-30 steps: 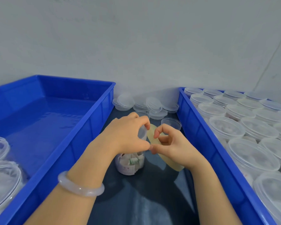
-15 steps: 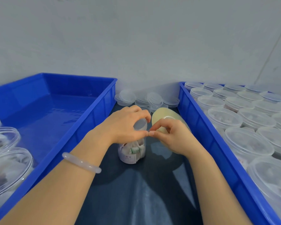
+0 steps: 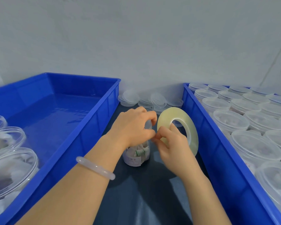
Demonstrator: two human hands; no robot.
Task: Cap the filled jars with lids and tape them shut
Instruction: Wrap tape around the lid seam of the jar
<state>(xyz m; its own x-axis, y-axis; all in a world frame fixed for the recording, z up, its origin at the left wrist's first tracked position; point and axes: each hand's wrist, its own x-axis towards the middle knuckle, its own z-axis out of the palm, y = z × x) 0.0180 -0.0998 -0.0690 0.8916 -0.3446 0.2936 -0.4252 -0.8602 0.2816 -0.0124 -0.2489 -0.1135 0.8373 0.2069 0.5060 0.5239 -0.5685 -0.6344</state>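
Two hands work over one small clear jar (image 3: 136, 155) that stands upright on the dark table (image 3: 136, 200), in the gap between two blue trays. Left hand (image 3: 133, 125): fingers curled over the top of the jar, gripping it at the translucent lid (image 3: 148, 125), which sits on the jar mouth. Jar contents: pale packets and a label, seen through the wall below the hand. Right hand (image 3: 170, 143): closed on a roll of clear yellowish tape (image 3: 167, 116), thumb laid against the face of the roll near its core, fingertips touching those of the left hand just beside the lid. The roll stands on edge, tilted, between the jar and the right tray (image 3: 211, 140). Whether a tape end is already stuck to the jar cannot be told. A pale bangle (image 3: 94, 167) sits on the left wrist. Loose lids (image 3: 130, 99) lie in overlapping stacks at the far end of the gap, against the wall. The right tray is packed with rows of lidded clear tubs (image 3: 230, 120). The left tray (image 3: 91, 135) holds a few large clear tubs (image 3: 11, 168) at its near left corner.
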